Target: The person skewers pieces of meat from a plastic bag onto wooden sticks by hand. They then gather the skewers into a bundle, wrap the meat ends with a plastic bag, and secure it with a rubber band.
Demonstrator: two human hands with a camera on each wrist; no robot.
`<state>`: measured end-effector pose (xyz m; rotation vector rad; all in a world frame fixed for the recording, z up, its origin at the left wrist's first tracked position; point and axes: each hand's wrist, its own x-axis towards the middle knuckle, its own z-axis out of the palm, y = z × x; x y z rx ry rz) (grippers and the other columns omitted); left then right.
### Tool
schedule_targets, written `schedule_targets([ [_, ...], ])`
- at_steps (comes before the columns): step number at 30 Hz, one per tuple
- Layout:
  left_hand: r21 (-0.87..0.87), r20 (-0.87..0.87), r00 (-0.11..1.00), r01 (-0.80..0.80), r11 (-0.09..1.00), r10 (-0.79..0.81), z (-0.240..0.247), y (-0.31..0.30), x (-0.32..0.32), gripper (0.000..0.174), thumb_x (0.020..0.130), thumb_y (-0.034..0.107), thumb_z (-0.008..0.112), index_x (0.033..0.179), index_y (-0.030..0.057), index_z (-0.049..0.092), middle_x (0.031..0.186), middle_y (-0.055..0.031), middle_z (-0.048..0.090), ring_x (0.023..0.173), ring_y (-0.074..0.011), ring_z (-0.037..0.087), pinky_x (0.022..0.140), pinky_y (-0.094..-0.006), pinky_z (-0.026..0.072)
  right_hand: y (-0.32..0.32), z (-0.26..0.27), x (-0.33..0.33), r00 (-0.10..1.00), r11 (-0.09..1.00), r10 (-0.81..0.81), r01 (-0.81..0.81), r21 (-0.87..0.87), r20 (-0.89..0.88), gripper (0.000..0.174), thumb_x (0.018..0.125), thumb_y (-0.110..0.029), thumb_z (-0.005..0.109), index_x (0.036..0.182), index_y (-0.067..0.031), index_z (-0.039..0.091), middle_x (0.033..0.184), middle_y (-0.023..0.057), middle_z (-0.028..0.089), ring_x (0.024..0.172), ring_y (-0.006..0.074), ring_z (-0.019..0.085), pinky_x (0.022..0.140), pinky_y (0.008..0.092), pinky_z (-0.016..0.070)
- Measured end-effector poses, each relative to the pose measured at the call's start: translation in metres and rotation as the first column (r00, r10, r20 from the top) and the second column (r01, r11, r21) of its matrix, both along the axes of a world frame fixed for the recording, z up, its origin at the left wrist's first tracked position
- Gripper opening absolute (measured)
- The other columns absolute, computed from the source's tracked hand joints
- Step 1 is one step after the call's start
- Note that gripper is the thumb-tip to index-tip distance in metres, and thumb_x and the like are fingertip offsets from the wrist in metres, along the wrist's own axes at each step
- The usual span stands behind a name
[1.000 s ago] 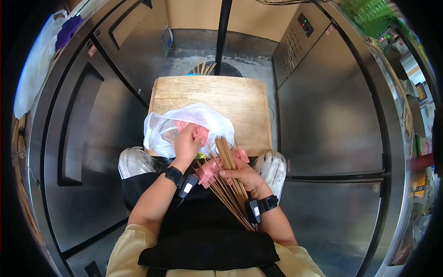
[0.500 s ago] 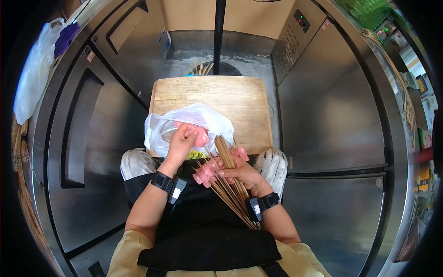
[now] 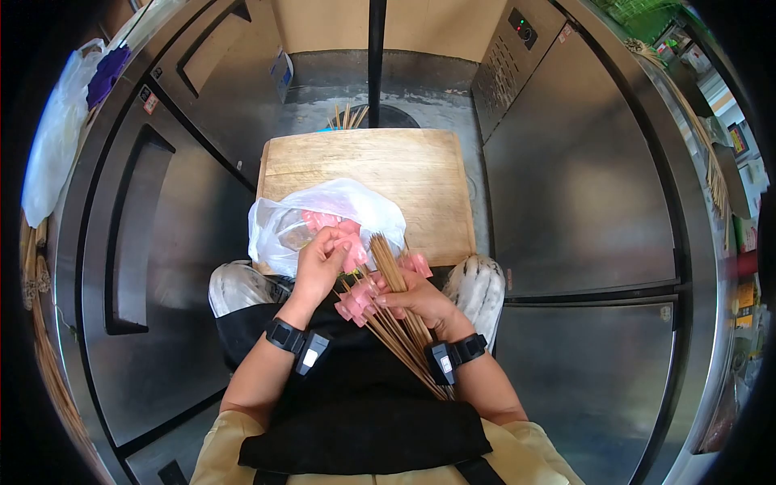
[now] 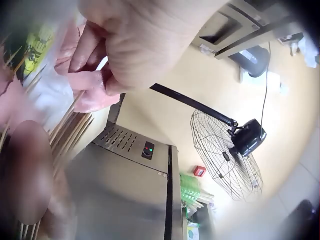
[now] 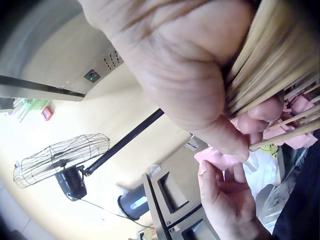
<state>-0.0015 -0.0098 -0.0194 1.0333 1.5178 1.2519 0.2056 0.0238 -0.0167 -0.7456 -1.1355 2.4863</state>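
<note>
My left hand pinches a soft pink slice at the near edge of a white plastic bag, where more pink slices lie. Beside it, my right hand grips a thick bundle of bamboo skewers. Threaded pink pieces sit on some skewers that fan out under that hand. In the right wrist view, the pinched slice is right at the tip of one skewer, close to my right thumb. The left wrist view shows the slice between left thumb and fingers.
A wooden board in front of my knees bears the bag. Steel cabinets stand at the left and right. Behind the board are more skewers and a black pole, which carries a wire fan.
My left hand has drawn a pink slice back from the bag's opening, toward the skewers. My right hand keeps its grip on the bundle and has barely moved.
</note>
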Motion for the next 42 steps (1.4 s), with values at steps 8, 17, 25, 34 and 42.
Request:
schedule_targets([
  [8,-0.236,0.365,0.918,-0.07,0.969,0.155,-0.01,-0.001,0.001,0.014,0.091,0.01,0.057,0.105,0.0062,0.06,0.091,-0.0005,0.065,0.077,-0.0067,0.061,0.065,-0.0193,0.0503,-0.003,0.007,0.0,0.999,1.0,-0.02,0.02,-0.001,0.027,0.027,0.082,-0.007,0.066,0.106,-0.0036,0.053,0.084,0.0028,0.06,0.068,0.007,0.056,0.048,0.0172,0.0396],
  [17,-0.392,0.531,0.84,0.128,0.911,0.111,-0.013,-0.017,0.015,0.015,0.092,0.013,0.057,0.102,0.0025,0.06,0.098,-0.0075,0.065,0.086,-0.0148,0.065,0.073,-0.0264,0.0549,-0.002,-0.002,0.001,0.998,0.999,-0.041,0.04,0.027,0.051,0.027,0.082,-0.006,0.067,0.105,-0.0034,0.054,0.083,0.0022,0.059,0.063,0.0065,0.054,0.047,0.018,0.0397],
  [25,-0.32,0.146,0.988,0.086,0.944,-0.04,-0.029,-0.013,0.006,0.019,0.09,0.022,0.06,0.092,0.0038,0.063,0.076,-0.0016,0.063,0.063,-0.0061,0.057,0.055,-0.0204,0.0459,-0.001,-0.004,0.004,0.985,0.966,-0.172,0.167,-0.196,-0.009,0.026,0.084,-0.005,0.061,0.109,0.0001,0.055,0.084,0.0037,0.058,0.062,0.0097,0.054,0.052,0.0217,0.0451],
  [34,-0.054,-0.749,0.661,-0.113,0.992,0.035,-0.045,0.045,-0.018,0.015,0.076,0.011,0.065,0.09,0.0054,0.062,0.094,-0.0124,0.061,0.085,-0.0308,0.06,0.071,-0.0398,0.0486,0.002,-0.012,0.001,0.989,0.984,-0.142,0.146,-0.099,0.044,0.02,0.084,-0.004,0.06,0.103,-0.0011,0.058,0.078,0.0026,0.057,0.063,0.01,0.054,0.056,0.0226,0.0458],
  [42,0.005,-0.792,0.608,-0.085,0.996,0.055,-0.04,0.046,-0.008,0.017,0.073,0.007,0.066,0.089,0.01,0.063,0.094,-0.0087,0.06,0.086,-0.0302,0.061,0.072,-0.0399,0.0493,0.002,-0.02,0.001,0.991,0.992,-0.125,0.126,-0.031,0.045,0.028,0.082,-0.005,0.064,0.109,-0.0034,0.057,0.082,-0.0003,0.057,0.066,0.0081,0.053,0.055,0.0215,0.0441],
])
